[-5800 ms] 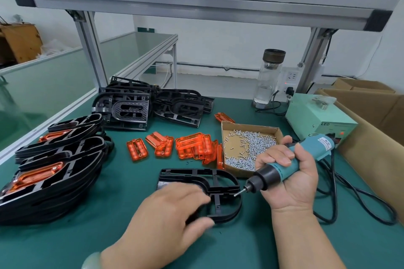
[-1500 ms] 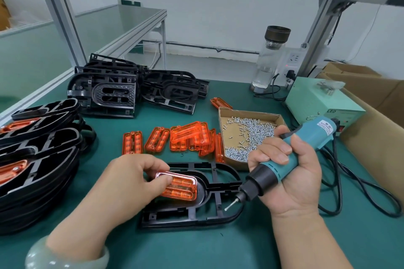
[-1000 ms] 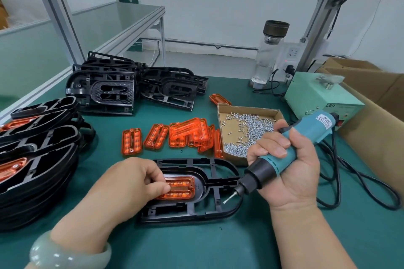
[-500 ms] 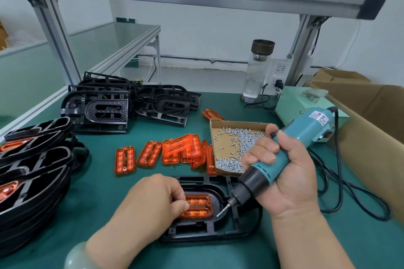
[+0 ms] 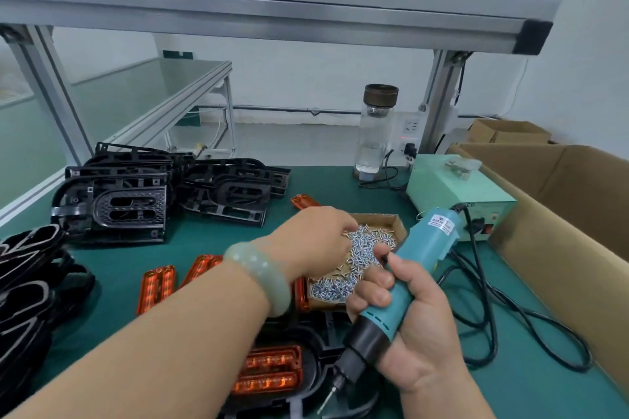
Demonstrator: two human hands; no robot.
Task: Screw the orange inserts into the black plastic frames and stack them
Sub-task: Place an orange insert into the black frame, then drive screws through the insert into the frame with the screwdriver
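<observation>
Orange insert (image 5: 269, 372), one, inside one black frame (image 5: 315, 347); one screwdriver (image 5: 420, 253)

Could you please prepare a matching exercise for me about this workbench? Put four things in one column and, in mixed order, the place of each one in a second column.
Things
1. left hand
2. screwdriver
3. orange insert
4. bottle

Places
A. seated in the black frame nearest the person
B. at the back of the table, beside the green box
C. over the box of screws
D. gripped in the right hand

Pairs: 1-C, 2-D, 3-A, 4-B
</observation>
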